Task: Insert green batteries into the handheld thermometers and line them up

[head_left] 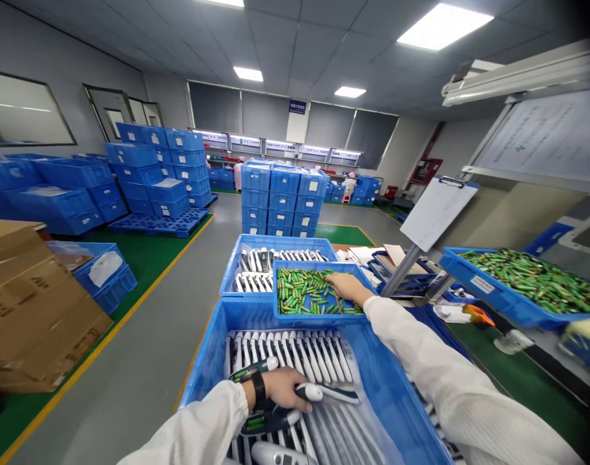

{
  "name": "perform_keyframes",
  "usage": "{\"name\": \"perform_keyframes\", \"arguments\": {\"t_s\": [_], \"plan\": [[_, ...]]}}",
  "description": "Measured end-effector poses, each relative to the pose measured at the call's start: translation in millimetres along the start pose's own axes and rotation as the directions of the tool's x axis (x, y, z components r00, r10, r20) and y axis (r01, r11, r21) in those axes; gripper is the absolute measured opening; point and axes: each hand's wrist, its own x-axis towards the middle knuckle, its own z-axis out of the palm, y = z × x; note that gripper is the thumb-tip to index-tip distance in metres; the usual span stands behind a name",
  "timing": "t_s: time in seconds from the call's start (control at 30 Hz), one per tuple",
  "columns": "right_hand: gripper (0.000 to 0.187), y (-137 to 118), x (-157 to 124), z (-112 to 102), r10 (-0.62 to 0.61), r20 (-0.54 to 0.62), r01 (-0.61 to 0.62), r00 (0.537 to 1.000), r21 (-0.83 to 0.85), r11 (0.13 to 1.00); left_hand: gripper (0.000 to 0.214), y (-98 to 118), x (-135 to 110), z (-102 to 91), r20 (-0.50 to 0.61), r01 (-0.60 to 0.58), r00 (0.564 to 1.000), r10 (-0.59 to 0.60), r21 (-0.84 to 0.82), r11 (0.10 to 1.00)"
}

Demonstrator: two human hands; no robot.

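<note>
At lower centre my left hand (282,387) gripped a white thermometer (308,391) over its crate (202,361), while my right hand (346,285), fingers spread, reached among green batteries (304,290); pinching one came next, I judged.

stacked blue crates (282,200), cardboard boxes (30,310), clipboard (435,213)

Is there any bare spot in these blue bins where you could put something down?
Bare blue floor shows in the near bin, right of the white devices, beside the right sleeve. The small tray of green batteries and the far bin are crowded.
</note>
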Motion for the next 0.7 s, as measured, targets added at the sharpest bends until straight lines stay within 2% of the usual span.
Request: {"name": "perform_keyframes", "arguments": {"t_s": [0.2, 0.3, 0.43, 0.5, 0.57, 0.6, 0.67, 0.7], "plan": [[0.027, 2.2, -6.0, 13.7, 0.063, -0.047, -0.06, 0.997, 0.067, 0.996, 0.034, -0.3, 2.5, 1.3, 0.012, 0.074, 0.997, -0.073, -0.205, 0.976], [0.027, 3.2, -8.5, 18.9, 0.072, -0.087, -0.059, 0.994, 0.143, 0.988, 0.039, -4.9, 5.5, 5.9, 0.053, 0.06, 0.998, -0.044, -0.371, 0.927], [0.034, 1.1, -18.2, 11.0, 0.119, -0.189, -0.075, 0.975, 0.227, 0.971, 0.05, -8.1, 9.1, 11.8, 0.06, 0.052, 0.998, -0.023, -0.544, 0.838], [0.035, -6.8, -33.9, 0.2, 0.179, -0.28, -0.078, 0.943, 0.339, 0.938, 0.055, -6.5, 10.6, 14.2, 0.055, 0.073, 0.997, -0.05, -0.608, 0.791], [0.035, -21.5, -60.4, -11.3, 0.242, -0.359, -0.012, 0.901, 0.539, 0.842, 0.062, -3.2, 11.6, 16.8, 0.083, 0.1, 0.995, -0.059, -0.679, 0.727], [0.034, -31.1, -77.3, -15.2, 0.262, -0.371, 0.045, 0.891, 0.647, 0.761, 0.065, -1.1, 12.0, 18.2, 0.104, 0.114, 0.993, -0.057, -0.715, 0.69], [0.035, -53.0, -115.1, -15.0, 0.21, -0.304, 0.131, 0.929, 0.803, 0.582, 0.071, 3.5, 12.6, 21.3, 0.13, 0.145, 0.989, -0.07, -0.786, 0.601], [0.035, -64.5, -134.1, -10.2, 0.163, -0.24, 0.13, 0.957, 0.857, 0.498, 0.073, 5.9, 12.6, 22.7, 0.131, 0.16, 0.987, -0.092, -0.817, 0.554]]}}
